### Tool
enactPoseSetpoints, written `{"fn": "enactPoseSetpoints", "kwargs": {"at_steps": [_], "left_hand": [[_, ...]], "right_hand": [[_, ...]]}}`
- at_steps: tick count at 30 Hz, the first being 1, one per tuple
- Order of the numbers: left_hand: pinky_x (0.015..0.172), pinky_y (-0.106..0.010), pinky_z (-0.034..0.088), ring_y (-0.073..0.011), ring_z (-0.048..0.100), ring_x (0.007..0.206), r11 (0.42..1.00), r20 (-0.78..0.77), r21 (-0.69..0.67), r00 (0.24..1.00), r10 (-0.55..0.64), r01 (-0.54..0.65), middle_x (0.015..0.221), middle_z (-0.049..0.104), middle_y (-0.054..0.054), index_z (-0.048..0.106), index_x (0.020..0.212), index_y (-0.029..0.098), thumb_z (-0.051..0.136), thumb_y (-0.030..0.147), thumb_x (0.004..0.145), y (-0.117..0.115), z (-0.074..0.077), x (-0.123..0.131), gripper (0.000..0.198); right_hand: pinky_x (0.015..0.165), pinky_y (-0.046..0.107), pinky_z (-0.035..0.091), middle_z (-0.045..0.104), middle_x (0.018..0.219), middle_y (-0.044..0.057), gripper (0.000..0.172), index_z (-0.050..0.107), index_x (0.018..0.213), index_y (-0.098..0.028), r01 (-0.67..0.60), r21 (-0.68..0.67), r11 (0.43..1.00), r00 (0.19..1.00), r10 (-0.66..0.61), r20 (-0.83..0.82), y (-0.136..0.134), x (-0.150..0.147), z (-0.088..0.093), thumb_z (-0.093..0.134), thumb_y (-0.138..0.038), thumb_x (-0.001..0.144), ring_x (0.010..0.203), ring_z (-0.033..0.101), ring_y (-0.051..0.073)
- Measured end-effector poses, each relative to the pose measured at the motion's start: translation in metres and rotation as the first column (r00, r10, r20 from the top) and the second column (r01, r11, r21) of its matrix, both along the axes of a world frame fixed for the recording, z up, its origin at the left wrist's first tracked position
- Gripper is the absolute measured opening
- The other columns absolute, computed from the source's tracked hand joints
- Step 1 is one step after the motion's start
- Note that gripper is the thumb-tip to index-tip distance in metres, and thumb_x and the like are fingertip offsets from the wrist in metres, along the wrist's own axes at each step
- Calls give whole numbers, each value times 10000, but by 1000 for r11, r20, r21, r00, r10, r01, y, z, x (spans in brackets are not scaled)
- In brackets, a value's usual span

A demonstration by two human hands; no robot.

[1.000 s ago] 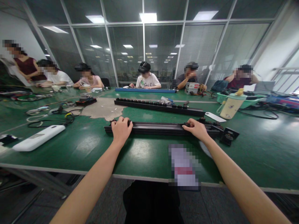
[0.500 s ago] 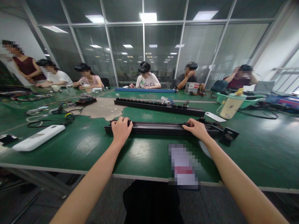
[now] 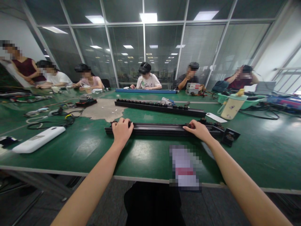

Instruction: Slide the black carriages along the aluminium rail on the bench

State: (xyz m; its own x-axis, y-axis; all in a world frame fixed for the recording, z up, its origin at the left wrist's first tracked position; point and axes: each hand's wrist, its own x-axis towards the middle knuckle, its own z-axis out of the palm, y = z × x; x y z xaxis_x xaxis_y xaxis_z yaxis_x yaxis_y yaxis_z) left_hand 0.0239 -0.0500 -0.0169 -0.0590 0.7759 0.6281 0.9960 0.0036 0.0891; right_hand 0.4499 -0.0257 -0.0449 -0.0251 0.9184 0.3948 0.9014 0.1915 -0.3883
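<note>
A long black rail point(image 3: 160, 129) lies crosswise on the green table in front of me. My left hand point(image 3: 122, 130) is closed over its left end, fingers curled around small black parts on top. Near the right end, my right hand point(image 3: 199, 129) grips the rail, with a small black part point(image 3: 188, 125) beside the thumb and fingertips. Both palms hide some of what they touch. Beyond it rests a second black rail point(image 3: 160, 108), lined with several small black blocks.
A phone-like blurred item point(image 3: 185, 168) lies at the table's front edge. To the left are a white case point(image 3: 39, 139) and cables point(image 3: 56, 119). A cream tumbler point(image 3: 232, 106) and a black card-like piece point(image 3: 229, 137) sit right. Co-workers sit across, behind a blue bar point(image 3: 145, 91).
My hands and the rail stay almost in place. At the far right, a white sheet now shows by a seated co-worker.
</note>
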Motion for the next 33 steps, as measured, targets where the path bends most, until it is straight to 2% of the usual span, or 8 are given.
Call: {"fn": "enactPoseSetpoints", "kwargs": {"at_steps": [10,33], "left_hand": [[957,-438,379,-288,633,1015,1000,-2,18,1000,-6,6,1123,695,-117,720,1080,201,480,386,1002,1,-2,-1,313],[965,-442,378,-293,630,1030,1000,14,5,1000,-10,10,1131,696,-120,716,1073,209,478,382,1000,1,0,0,303]], "right_hand": [[644,309,354,646,767,13,435,489,825,-264,30,-45,999,997,-33,-73,-4,-3,2,617,-680,813,717,608,221],[608,297,323,593,685,0,411,437,809,-275,64,-27,998,998,-65,-27,-4,-5,-2,582,-657,851,665,591,225]]}}
